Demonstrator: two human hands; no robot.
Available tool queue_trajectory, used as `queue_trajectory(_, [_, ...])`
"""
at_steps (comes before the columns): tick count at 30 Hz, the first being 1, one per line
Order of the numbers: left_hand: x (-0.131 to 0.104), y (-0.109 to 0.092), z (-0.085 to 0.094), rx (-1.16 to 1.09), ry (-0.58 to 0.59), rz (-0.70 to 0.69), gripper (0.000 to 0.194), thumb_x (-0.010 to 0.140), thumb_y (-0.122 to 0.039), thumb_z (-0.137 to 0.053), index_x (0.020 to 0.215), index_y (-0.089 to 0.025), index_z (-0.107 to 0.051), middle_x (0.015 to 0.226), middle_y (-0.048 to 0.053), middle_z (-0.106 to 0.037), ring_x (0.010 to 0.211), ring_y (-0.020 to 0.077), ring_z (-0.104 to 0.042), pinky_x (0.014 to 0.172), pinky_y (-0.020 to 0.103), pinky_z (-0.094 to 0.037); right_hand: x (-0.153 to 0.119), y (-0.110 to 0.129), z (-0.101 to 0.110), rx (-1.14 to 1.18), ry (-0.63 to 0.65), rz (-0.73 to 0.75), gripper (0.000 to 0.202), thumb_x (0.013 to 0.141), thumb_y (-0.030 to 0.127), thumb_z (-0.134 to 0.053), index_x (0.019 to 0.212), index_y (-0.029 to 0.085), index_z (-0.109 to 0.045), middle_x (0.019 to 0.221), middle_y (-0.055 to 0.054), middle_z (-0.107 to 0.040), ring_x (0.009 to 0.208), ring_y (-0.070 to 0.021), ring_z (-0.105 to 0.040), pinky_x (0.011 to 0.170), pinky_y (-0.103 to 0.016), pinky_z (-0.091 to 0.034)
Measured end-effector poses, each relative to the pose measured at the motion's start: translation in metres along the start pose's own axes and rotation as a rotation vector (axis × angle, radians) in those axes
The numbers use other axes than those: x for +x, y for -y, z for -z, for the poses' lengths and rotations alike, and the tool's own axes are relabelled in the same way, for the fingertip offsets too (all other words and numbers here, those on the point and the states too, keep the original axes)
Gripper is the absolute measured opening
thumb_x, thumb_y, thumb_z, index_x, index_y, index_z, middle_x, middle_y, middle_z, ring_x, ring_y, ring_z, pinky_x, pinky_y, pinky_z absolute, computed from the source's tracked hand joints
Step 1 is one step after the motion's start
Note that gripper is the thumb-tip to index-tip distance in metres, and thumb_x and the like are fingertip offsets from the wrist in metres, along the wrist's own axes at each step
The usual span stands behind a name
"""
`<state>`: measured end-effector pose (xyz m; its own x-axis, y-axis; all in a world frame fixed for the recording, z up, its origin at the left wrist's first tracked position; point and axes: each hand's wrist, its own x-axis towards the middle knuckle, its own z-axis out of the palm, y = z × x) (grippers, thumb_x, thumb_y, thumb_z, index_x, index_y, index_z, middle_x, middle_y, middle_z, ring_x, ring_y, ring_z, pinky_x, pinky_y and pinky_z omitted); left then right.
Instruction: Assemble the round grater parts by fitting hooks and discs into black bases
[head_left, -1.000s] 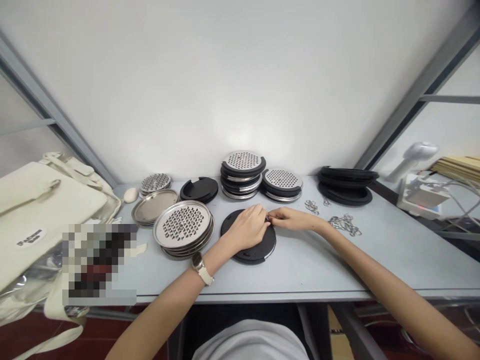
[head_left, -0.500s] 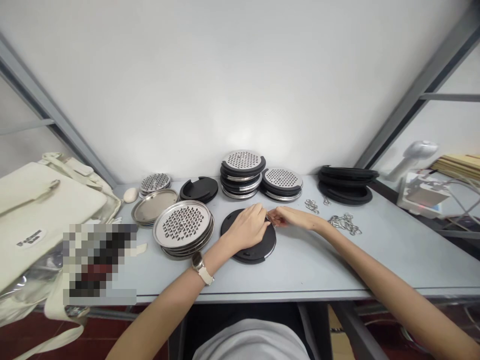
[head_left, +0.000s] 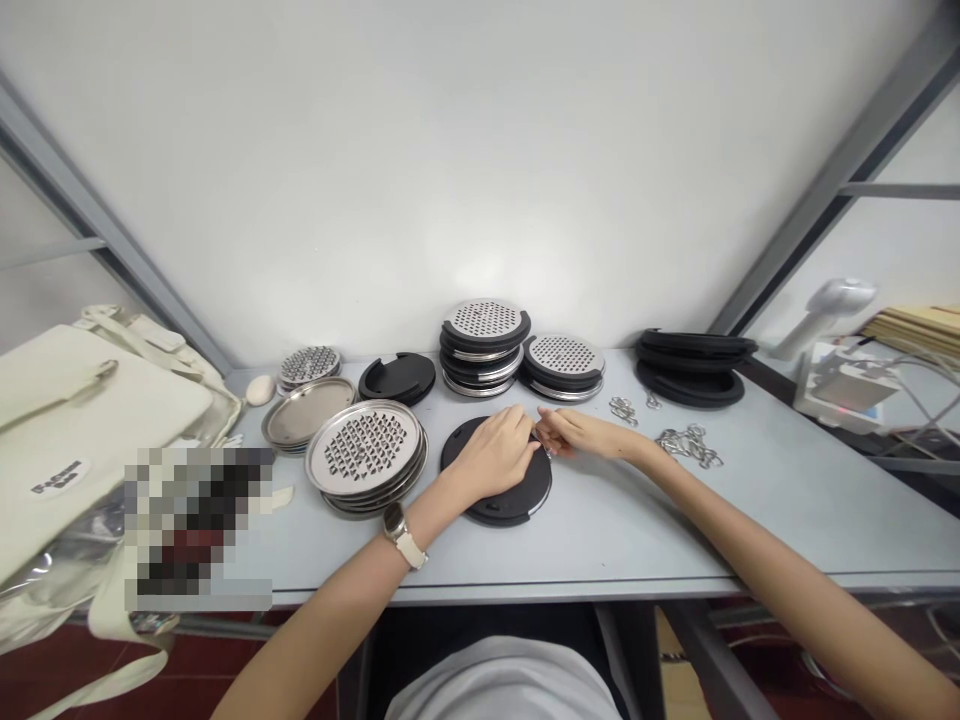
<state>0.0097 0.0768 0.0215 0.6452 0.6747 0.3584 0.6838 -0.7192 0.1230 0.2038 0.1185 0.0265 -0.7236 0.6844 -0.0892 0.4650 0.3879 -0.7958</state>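
Note:
On the table in front of me lies a round black grater holder [head_left: 521,500], with a thin strip of shiny metal at its lower right rim. My left hand [head_left: 501,450] lies across it, fingers curled over toward its right edge and gripping it. Beside that edge, my right hand [head_left: 564,432] is closed in a pinch on a small shiny metal clip, mostly hidden by the fingers. A pile of similar metal clips [head_left: 690,446] lies to the right of it, with a smaller group of clips [head_left: 622,410] behind.
Perforated metal grater plates [head_left: 364,450] are stacked at left, near plain round metal plates [head_left: 307,412]. Assembled graters [head_left: 486,345] stand by the wall, and black holders [head_left: 690,385] sit at back right. A cream bag [head_left: 112,400] covers the left end.
My right hand's fingers have shifted slightly at the holder's edge. My left hand and the holder stay in place.

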Motion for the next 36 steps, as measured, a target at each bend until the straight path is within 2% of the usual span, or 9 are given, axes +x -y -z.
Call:
queue_trajectory(8, [0.000, 0.000, 0.000, -0.008, -0.002, 0.000, 0.006, 0.092, -0.022, -0.044, 0.093, -0.017, -0.048, 0.094, 0.007, -0.051, 0.090, 0.0217, -0.051, 0.080, 0.035, -0.045, 0.004, -0.006, -0.005, -0.035, -0.105, -0.085, 0.077, 0.093, 0.062, -0.011, 0.045, 0.018, -0.051, 0.038, 0.000, -0.046, 0.037, -0.0106, -0.044, 0.059, -0.027, -0.042])
queue_trajectory(16, [0.000, 0.000, -0.002, 0.003, -0.003, -0.005, 0.008, 0.092, -0.021, -0.044, 0.097, -0.016, -0.048, 0.093, 0.006, -0.051, 0.089, 0.0219, -0.051, 0.080, 0.036, -0.046, 0.005, -0.011, 0.000, -0.128, -0.093, -0.055, 0.071, 0.093, 0.061, -0.022, 0.044, 0.018, -0.049, 0.035, 0.001, -0.044, 0.037, -0.0108, -0.044, 0.058, -0.025, -0.042])
queue_trajectory(20, [0.000, 0.000, -0.002, -0.001, 0.000, -0.004, 0.009, 0.093, -0.022, -0.043, 0.097, -0.016, -0.048, 0.093, 0.006, -0.050, 0.089, 0.0219, -0.051, 0.080, 0.036, -0.045, 0.003, -0.013, 0.005, -0.144, -0.048, -0.026, 0.068, 0.094, 0.056, -0.024, 0.045, 0.018, -0.050, 0.040, 0.000, -0.049, 0.043, -0.0110, -0.047, 0.064, -0.025, -0.043])
queue_trajectory(24, [0.000, 0.000, -0.001, -0.012, 0.003, -0.003, 0.010, 0.094, -0.023, -0.042, 0.099, -0.016, -0.048, 0.094, 0.007, -0.051, 0.091, 0.0218, -0.051, 0.082, 0.037, -0.045, 0.001, -0.012, 0.006, -0.165, -0.002, -0.017, 0.057, 0.095, 0.043, -0.026, 0.056, 0.015, -0.058, 0.049, -0.001, -0.054, 0.050, -0.0123, -0.051, 0.062, -0.025, -0.042])
queue_trajectory(28, [0.000, -0.001, 0.000, -0.026, 0.005, -0.002, 0.010, 0.094, -0.023, -0.042, 0.095, -0.017, -0.049, 0.095, 0.007, -0.051, 0.090, 0.0216, -0.052, 0.081, 0.036, -0.045, 0.002, -0.012, 0.006, -0.229, 0.023, 0.008, 0.037, 0.087, 0.032, -0.038, 0.060, 0.015, -0.057, 0.053, 0.001, -0.054, 0.049, -0.0107, -0.044, 0.053, -0.024, -0.036])
queue_trajectory(32, [0.000, -0.001, 0.001, -0.039, 0.006, -0.007, 0.009, 0.094, -0.022, -0.043, 0.094, -0.017, -0.050, 0.094, 0.006, -0.050, 0.091, 0.0210, -0.051, 0.082, 0.035, -0.045, 0.002, -0.012, 0.004, -0.232, 0.039, 0.032, 0.031, 0.084, 0.029, -0.038, 0.062, 0.015, -0.055, 0.058, 0.001, -0.055, 0.050, -0.0099, -0.042, 0.052, -0.023, -0.034])
queue_trajectory(36, [0.000, -0.001, 0.000, -0.044, 0.007, -0.007, 0.008, 0.093, -0.020, -0.043, 0.095, -0.017, -0.050, 0.094, 0.006, -0.051, 0.091, 0.0208, -0.051, 0.083, 0.035, -0.044, 0.002, -0.012, 0.002, -0.246, 0.026, 0.042, 0.028, 0.083, 0.029, -0.040, 0.059, 0.017, -0.048, 0.052, 0.004, -0.044, 0.048, -0.0085, -0.033, 0.048, -0.023, -0.029])
